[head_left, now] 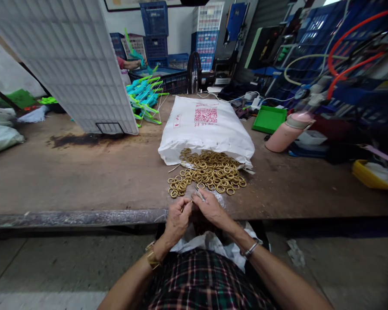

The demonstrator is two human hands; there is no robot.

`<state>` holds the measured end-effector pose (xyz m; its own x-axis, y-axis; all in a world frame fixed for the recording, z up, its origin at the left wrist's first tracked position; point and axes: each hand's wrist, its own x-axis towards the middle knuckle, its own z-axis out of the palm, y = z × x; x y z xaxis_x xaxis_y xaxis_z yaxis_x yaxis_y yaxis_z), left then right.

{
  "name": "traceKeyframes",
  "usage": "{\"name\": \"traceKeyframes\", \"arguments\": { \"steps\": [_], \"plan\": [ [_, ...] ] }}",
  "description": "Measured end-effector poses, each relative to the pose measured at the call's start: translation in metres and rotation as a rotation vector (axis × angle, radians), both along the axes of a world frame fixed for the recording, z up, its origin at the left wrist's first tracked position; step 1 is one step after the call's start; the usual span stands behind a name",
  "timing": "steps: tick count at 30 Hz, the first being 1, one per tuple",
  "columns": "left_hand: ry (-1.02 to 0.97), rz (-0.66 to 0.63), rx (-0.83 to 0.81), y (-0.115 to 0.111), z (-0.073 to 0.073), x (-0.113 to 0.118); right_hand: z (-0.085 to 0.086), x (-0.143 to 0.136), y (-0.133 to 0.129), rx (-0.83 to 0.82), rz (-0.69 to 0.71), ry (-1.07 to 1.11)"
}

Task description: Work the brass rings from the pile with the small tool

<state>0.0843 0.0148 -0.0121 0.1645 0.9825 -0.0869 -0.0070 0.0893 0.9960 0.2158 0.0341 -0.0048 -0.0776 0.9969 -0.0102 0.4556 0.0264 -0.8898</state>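
Brass-coloured rings (210, 170) spill in a heap from the mouth of a white woven sack (210, 135) onto the table. Just in front of the heap, at the table's front edge, my two hands work close together. My left hand (177, 220) is closed in a pinch, with a sliver of what looks like one ring at its fingertips; the fingers hide most of it. My right hand (211, 209) is closed around a small, thin, blade-like tool (198, 193), whose tip points toward the rings.
A white ribbed panel (93, 69) stands on the wooden table (84, 181) at left. Teal and green hangers (147, 97) lie behind it, near another person's hand (132, 64). Rightward are a green tray (270, 119), a pink bottle (286, 134) and a yellow container (371, 178).
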Motion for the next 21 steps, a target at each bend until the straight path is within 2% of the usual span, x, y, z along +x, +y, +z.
{"name": "traceKeyframes", "arguments": {
  "steps": [4, 6, 11, 14, 17, 21],
  "plan": [
    [-0.184, -0.099, -0.274, 0.000, -0.002, 0.001, -0.003, -0.001, 0.000, -0.009, -0.005, 0.007],
    [-0.276, -0.131, -0.328, 0.000, -0.003, 0.001, -0.003, -0.001, -0.001, -0.018, -0.008, 0.029],
    [-0.353, -0.154, -0.324, -0.001, -0.001, 0.000, -0.006, 0.001, 0.001, -0.091, -0.010, 0.105],
    [-0.351, -0.132, -0.328, -0.001, 0.001, -0.001, -0.011, 0.005, 0.001, -0.022, -0.038, -0.047],
    [-0.320, -0.085, -0.321, 0.000, 0.003, 0.000, -0.014, 0.008, -0.005, 0.072, 0.074, -0.244],
    [-0.279, -0.053, -0.293, 0.002, 0.002, 0.000, -0.014, 0.006, -0.013, 0.109, 0.221, -0.414]
  ]
}}
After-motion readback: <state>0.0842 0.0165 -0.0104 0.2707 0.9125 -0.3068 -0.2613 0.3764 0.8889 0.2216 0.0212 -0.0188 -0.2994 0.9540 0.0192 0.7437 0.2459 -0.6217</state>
